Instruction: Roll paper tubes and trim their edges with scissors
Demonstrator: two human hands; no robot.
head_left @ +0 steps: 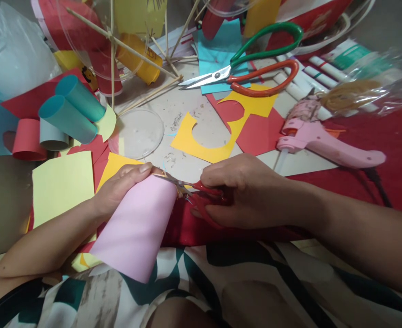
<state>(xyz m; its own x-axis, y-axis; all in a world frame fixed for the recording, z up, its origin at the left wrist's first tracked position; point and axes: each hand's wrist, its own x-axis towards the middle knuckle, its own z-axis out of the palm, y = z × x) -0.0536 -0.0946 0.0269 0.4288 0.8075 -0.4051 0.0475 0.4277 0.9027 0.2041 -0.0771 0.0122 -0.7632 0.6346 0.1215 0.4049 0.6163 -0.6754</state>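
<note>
My left hand (121, 187) is wrapped round a pink paper tube (137, 228) that slants from my lap up to the table edge. My right hand (242, 189) grips small red-handled scissors (201, 187), whose blades meet the far rim of the pink tube. Both hands sit close together over red paper (187, 228) at the near edge of the work surface.
Large green-and-orange-handled scissors (255, 64) lie at the back. A pink glue gun (324, 141) rests at right beside glue sticks (310, 75). Yellow cut paper (218, 132), a clear plastic lid (136, 132), teal and red paper tubes (67, 109) and a bamboo-stick frame (139, 50) crowd the surface.
</note>
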